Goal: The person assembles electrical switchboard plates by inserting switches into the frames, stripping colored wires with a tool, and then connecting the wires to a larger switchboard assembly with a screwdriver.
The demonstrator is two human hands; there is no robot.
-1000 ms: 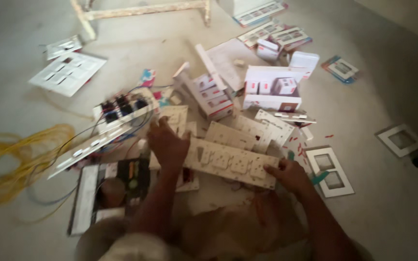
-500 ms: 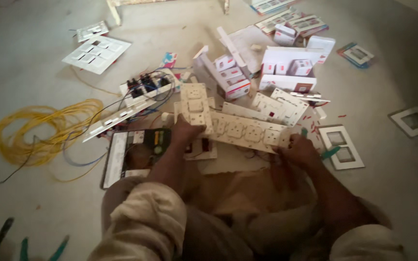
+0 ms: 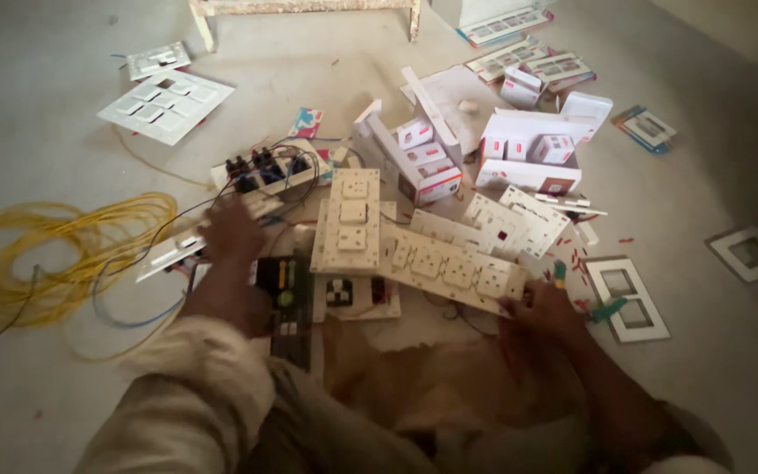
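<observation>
left hand [image 3: 232, 230] reaches forward, blurred; right hand [image 3: 544, 305] lies low, fingers curled.

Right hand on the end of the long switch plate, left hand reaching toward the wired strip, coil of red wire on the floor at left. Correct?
Not quite: the head view shows the wire coil is yellow, not red. The right hand is at the long switch plate end; the left hand reaches toward the wired strip.

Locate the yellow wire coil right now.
In the head view the yellow wire coil lies on the floor at far left, beyond the left hand and below the white switch plate.
</observation>
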